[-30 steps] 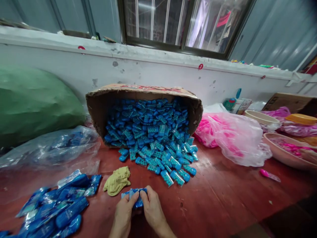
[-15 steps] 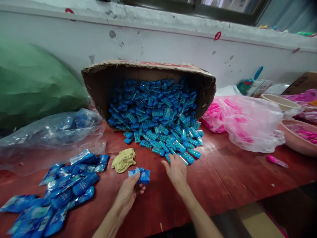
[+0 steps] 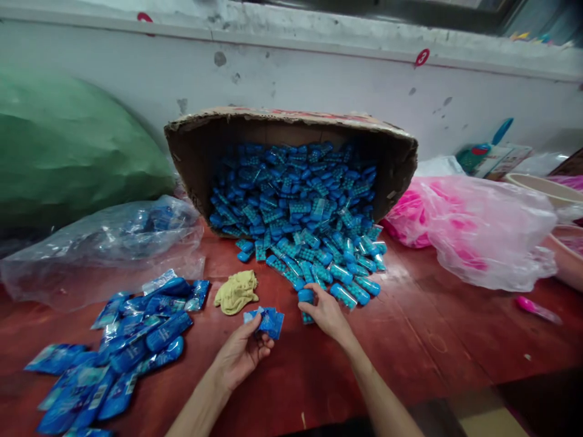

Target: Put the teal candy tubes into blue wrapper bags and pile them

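My left hand (image 3: 241, 355) is closed on a small blue plastic packet (image 3: 272, 321), its thumb on top and the packet sticking out past the fingers. My right hand (image 3: 330, 314) pinches a small blue-capped clear case (image 3: 306, 296) with teal dots between thumb and fingers, just in front of the pile. Many such cases (image 3: 296, 206) fill a cardboard box (image 3: 404, 161) lying on its side and spill onto the red table (image 3: 410, 346). A crumpled yellow-green cloth (image 3: 237, 292) lies beyond my left hand. Filled blue packets (image 3: 132, 346) are heaped at the left.
At the left, a clear plastic bag (image 3: 59, 261) lies before a large green sack (image 3: 77, 145). On the right sit a bag of pink pieces (image 3: 492, 224), a bowl (image 3: 546, 189) and a loose pink item (image 3: 537, 309). A wall (image 3: 319, 79) stands behind.
My right hand has drawn one case from the front of the pile back toward me. The left hand still holds the packet. The view has shifted slightly left.
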Action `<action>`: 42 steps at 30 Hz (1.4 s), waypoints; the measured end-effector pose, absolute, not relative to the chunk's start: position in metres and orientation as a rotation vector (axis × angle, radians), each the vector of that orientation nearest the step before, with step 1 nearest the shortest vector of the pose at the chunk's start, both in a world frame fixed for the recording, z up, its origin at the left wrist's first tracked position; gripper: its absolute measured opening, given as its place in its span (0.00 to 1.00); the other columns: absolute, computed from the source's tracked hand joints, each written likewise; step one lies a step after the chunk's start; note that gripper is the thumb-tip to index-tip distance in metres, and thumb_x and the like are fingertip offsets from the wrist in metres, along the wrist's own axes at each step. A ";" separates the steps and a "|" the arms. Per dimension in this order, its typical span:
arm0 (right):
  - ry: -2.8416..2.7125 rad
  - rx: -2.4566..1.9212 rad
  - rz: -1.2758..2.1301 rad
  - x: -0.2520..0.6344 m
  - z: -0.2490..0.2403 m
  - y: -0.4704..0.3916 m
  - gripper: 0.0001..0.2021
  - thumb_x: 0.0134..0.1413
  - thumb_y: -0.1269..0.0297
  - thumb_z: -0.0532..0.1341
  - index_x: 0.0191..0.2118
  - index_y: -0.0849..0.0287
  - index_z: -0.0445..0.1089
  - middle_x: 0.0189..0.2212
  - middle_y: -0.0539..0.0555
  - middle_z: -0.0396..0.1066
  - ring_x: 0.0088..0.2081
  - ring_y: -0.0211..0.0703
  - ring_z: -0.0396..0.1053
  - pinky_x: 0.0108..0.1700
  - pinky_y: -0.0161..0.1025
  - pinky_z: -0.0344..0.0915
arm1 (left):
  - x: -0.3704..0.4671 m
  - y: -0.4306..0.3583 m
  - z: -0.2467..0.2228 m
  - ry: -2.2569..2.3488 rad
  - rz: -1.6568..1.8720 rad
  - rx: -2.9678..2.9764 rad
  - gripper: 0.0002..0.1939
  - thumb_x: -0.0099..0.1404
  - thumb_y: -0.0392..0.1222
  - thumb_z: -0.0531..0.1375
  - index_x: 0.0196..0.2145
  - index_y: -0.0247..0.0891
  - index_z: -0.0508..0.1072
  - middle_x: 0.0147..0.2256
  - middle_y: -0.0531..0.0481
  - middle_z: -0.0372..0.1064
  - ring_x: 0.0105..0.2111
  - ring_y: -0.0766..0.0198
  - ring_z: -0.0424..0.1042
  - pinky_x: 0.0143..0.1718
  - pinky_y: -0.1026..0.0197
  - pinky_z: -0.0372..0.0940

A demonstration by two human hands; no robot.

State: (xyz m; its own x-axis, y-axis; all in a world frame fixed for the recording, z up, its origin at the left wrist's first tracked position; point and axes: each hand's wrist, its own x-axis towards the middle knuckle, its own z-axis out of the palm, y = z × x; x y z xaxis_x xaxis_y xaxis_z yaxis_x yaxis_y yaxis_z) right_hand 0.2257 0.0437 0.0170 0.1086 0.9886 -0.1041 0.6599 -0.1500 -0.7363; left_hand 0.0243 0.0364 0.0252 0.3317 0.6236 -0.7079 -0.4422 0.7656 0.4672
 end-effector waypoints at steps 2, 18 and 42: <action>-1.337 -1.781 1.020 0.228 0.010 0.043 0.12 0.46 0.58 0.58 0.38 0.54 0.60 0.22 0.43 0.63 0.18 0.35 0.63 0.20 0.32 0.62 | 0.023 0.036 0.023 1.005 0.713 0.210 0.07 0.59 0.39 0.55 0.25 0.33 0.65 0.16 0.51 0.66 0.17 0.67 0.68 0.16 0.68 0.64; -0.577 -1.112 1.586 0.187 0.048 0.016 0.21 0.43 0.54 0.61 0.42 0.59 0.60 0.22 0.46 0.65 0.19 0.34 0.66 0.15 0.31 0.67 | 0.022 0.031 0.017 1.020 0.815 0.312 0.09 0.56 0.43 0.59 0.30 0.35 0.66 0.18 0.50 0.68 0.19 0.66 0.69 0.17 0.67 0.62; -0.728 -1.300 1.475 0.179 0.048 -0.001 0.17 0.43 0.55 0.61 0.35 0.58 0.57 0.22 0.45 0.66 0.14 0.33 0.66 0.13 0.28 0.62 | 0.019 0.033 0.034 0.997 0.902 0.521 0.12 0.50 0.45 0.62 0.29 0.33 0.71 0.21 0.50 0.70 0.21 0.65 0.69 0.20 0.65 0.65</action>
